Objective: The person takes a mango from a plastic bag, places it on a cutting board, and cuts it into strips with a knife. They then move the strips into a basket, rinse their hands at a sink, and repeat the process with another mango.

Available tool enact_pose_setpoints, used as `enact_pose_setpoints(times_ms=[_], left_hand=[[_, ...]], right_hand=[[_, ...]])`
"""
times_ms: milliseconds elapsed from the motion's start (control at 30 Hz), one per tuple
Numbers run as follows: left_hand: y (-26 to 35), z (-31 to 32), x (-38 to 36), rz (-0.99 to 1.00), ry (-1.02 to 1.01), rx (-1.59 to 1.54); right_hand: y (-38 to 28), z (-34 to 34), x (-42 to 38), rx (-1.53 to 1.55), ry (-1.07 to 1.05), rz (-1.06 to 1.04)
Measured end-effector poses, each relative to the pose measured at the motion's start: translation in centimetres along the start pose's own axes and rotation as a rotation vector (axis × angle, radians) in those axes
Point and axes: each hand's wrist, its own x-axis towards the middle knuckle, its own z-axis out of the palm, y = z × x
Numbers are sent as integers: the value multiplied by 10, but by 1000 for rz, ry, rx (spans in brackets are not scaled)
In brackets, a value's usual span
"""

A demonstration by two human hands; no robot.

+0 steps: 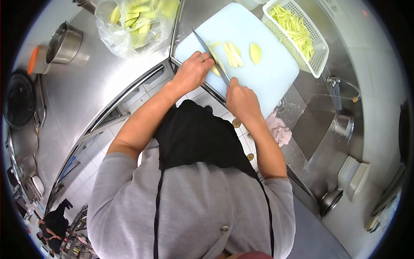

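A large kitchen knife [202,42] lies slantwise over the near left part of a pale blue cutting board [271,80]. My right hand [242,101] is wrapped round its handle. On the other side of the blade, my left hand [194,71] has curled fingers pressed on a pale green vegetable slice [215,70], partly hidden under fingers and blade. Just beyond the knife lie cut vegetable strips [233,54]. An oval vegetable slice [255,53] rests by itself farther right on the board.
A white perforated basket [318,49] holds many cut strips at the board's right. On the steel counter [99,73] at left are a clear bag of vegetable pieces [136,23] and a pot [69,42]. A pink cloth [279,128] lies by the sink; other people [56,224] are far behind.
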Motion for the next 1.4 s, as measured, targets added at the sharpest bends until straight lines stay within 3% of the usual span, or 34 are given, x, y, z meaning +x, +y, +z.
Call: enact_pose_setpoints(times_ms=[67,367,667,867,1400], left_hand=[[3,-3,1,-14,-30,13],[4,-5,1,-27,-41,-25],[6,-7,8,-72,-95,-33],[4,-3,2,-95,-13,-58],[5,2,11,-91,19,-46]], right_hand=[[14,18,6,7,40,-26],[-3,-12,-4,21,-52,56],[1,-17,-1,-77,56,144],[3,-15,1,30,12,32],[21,-3,30,61,-21,57]])
